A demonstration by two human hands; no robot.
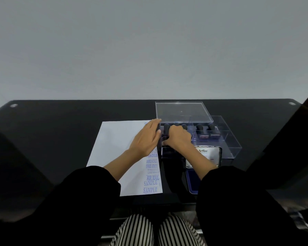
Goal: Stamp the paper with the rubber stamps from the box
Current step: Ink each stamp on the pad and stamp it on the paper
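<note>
Sleeves (238, 201), hands (179, 137); stamps (200, 127) partly hidden

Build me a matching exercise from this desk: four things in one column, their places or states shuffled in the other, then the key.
Things
1. paper
2. clear lid
3. ink pad
4. right hand

Places or states
A. reaching down into the clear box among the rubber stamps
B. open, on the box's near side
C. at the box's far side
D. left of the box, blue prints down its right edge

Pairs: 1-D, 2-C, 3-B, 4-A
</note>
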